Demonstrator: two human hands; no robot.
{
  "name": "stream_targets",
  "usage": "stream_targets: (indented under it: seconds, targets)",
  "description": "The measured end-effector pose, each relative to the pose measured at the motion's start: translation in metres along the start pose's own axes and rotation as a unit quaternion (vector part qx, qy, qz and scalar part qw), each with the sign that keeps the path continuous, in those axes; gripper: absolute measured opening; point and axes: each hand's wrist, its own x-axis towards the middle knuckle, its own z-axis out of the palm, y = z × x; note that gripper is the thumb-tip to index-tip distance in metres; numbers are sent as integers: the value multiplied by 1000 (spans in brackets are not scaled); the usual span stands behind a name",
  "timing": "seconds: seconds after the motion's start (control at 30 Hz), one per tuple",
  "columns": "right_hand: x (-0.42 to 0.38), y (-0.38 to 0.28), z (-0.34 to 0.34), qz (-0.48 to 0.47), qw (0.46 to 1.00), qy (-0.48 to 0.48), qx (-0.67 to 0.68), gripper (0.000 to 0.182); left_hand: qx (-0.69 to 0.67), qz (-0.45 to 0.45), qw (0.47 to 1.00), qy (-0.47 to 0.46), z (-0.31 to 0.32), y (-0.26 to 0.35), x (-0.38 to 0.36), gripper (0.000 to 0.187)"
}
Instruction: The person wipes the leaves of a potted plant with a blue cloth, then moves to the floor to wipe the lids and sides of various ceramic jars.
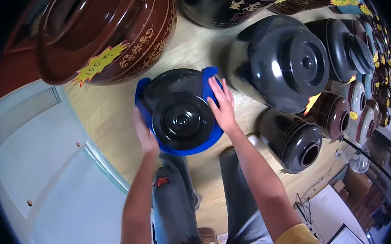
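A dark glazed jar [173, 84] with a round, glossy black lid [183, 121] stands in front of me. Around its near side and flanks runs a blue cloth [175, 151], with one end sticking up at the right. My left hand [144, 132] presses the cloth to the jar's left side, fingers long and partly hidden behind the wrap. On the right side my right hand [222, 105] lies over the cloth with its fingers stretched out, holding it against the jar.
A large brown jar [151, 42] with a yellow price tag [100, 63] stands far left. To the right are a big dark jar [272, 59], a smaller dark jar [289, 140] and rows of more jars. A pale cabinet [53, 153] lies at left.
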Motion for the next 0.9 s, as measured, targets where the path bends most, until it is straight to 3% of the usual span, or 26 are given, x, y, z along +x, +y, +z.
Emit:
stream_targets:
  seconds: [0.07, 0.27, 0.47, 0.53, 0.57, 0.6, 0.67, 0.7, 0.73, 0.77, 0.83, 0.87, 0.9]
  targets:
    - [-8, 1, 3, -34, 987, 6, -158, 48, 132, 30, 990, 22, 7, 2, -15, 76]
    - [-40, 11, 10, -41, 981, 26, -187, 44, 138, -18, 990, 30, 29, 28, -72, 68]
    - [-127, 28, 38, -39, 988, -16, -150, 48, 187, -104, 977, 21, 82, 59, -121, 63]
    - [-156, 24, 44, -30, 986, -111, -123, 48, 156, -168, 973, 0, 93, 70, -136, 62]
    - [-169, 26, 43, -27, 986, -111, -121, 48, 137, -175, 975, -16, 98, 69, -154, 55]
    - [-180, 32, 42, -27, 992, -106, -58, 42, 139, -174, 975, -17, 97, 74, -164, 55]
    - [-195, 39, 39, -29, 995, -99, 10, 37, 32, -96, 987, -123, 94, 86, -179, 51]
    - [-201, 40, 36, 51, 995, -54, 69, 32, -6, -103, 987, -126, 96, 93, -187, 53]
    - [-209, 41, 34, 130, 983, -9, 128, 27, -22, -144, 982, -120, 98, 105, -187, 42]
    - [-217, 41, 31, 129, 983, -7, 131, 27, -90, -192, 973, -89, 100, 113, -180, 39]
    - [-222, 36, 20, 294, 907, 11, 301, 23, -258, -316, 912, -45, 94, 129, -159, 36]
    - [-226, 34, 10, 288, 909, 10, 302, 23, -353, -389, 850, -33, 88, 132, -152, 35]
    - [-224, 16, -9, 320, 871, 22, 371, 24, -315, -376, 869, -62, 81, 135, -151, 36]
